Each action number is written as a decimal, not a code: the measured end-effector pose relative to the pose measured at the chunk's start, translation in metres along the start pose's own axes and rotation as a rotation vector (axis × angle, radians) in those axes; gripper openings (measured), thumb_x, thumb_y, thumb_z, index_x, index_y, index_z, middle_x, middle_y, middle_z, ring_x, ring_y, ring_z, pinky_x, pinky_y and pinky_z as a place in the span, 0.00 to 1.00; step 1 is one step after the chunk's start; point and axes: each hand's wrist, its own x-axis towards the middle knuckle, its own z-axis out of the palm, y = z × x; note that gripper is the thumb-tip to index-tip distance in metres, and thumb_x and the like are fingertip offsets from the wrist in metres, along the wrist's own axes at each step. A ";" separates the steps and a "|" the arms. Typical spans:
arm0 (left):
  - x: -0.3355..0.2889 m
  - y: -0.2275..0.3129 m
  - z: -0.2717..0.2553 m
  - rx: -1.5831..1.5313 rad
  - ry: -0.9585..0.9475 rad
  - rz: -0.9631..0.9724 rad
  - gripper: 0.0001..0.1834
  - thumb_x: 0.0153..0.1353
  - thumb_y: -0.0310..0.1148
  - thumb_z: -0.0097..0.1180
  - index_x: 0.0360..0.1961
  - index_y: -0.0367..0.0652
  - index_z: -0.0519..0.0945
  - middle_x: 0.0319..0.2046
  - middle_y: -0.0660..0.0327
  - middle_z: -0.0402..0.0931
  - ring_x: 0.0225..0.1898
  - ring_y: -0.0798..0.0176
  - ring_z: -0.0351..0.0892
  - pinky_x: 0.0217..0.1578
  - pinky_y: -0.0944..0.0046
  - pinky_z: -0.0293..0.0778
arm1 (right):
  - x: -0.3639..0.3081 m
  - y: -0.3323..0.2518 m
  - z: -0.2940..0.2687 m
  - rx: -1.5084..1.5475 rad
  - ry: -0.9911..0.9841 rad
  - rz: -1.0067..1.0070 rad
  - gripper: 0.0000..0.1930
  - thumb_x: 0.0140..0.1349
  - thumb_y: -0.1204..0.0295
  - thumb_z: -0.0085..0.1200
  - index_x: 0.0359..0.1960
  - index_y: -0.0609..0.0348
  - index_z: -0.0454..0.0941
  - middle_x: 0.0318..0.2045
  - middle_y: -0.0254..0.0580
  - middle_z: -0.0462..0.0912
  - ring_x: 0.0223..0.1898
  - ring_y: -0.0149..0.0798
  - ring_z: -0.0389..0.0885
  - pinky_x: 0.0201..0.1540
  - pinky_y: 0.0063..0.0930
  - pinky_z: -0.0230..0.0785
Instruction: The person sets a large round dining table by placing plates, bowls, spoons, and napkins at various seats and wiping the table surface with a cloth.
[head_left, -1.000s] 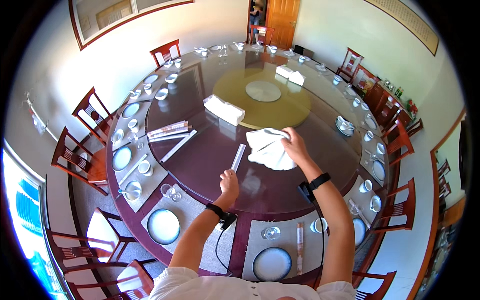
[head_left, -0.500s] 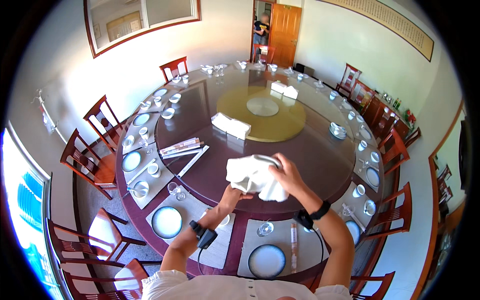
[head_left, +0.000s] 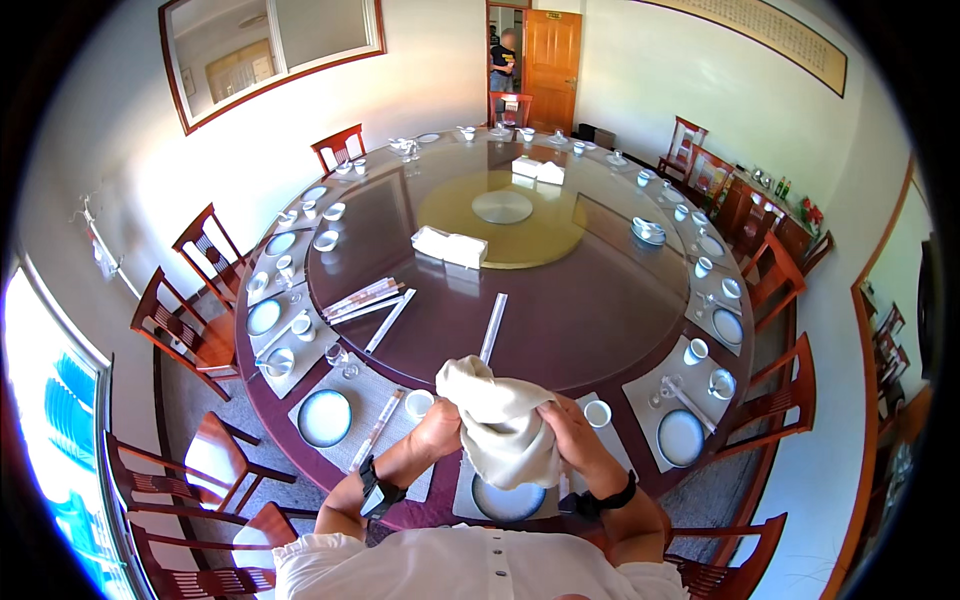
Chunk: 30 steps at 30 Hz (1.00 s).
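Cloth step: apparently bunching or folding the white cloth (head_left: 505, 430), lower centre of the frame.
Next move: probably calls for steadying its loose folds.
Left hand (head_left: 437, 430): closed on the cloth's left side, fingertips hidden.
Right hand (head_left: 572, 437): pinching the right edge, apart from the left.

The camera, left one of two on the person's head, looks down and forward. The left hand (head_left: 438, 430) and right hand (head_left: 577, 435) are near to it, the round table (head_left: 560, 330) spreads beyond, and the door (head_left: 549, 75) is far.
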 end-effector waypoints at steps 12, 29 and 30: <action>-0.027 -0.064 0.020 0.043 -0.026 -0.229 0.21 0.66 0.35 0.56 0.57 0.40 0.71 0.51 0.59 0.76 0.52 0.64 0.77 0.55 0.61 0.73 | -0.047 0.056 -0.008 0.324 0.111 0.128 0.21 0.75 0.58 0.39 0.54 0.64 0.73 0.44 0.37 0.80 0.44 0.28 0.79 0.49 0.23 0.72; -0.041 -0.095 -0.014 0.143 0.068 -0.422 0.20 0.67 0.32 0.53 0.59 0.38 0.71 0.53 0.56 0.75 0.51 0.61 0.77 0.50 0.61 0.77 | -0.058 0.072 0.008 0.328 0.160 0.103 0.18 0.75 0.63 0.39 0.58 0.61 0.68 0.48 0.39 0.77 0.49 0.30 0.76 0.53 0.27 0.72; -0.040 -0.096 -0.018 0.161 0.030 -0.454 0.20 0.67 0.31 0.53 0.58 0.38 0.71 0.53 0.56 0.75 0.51 0.61 0.78 0.49 0.61 0.77 | -0.054 0.062 0.016 0.373 0.172 0.104 0.18 0.76 0.63 0.38 0.57 0.61 0.69 0.49 0.40 0.77 0.49 0.31 0.76 0.53 0.28 0.72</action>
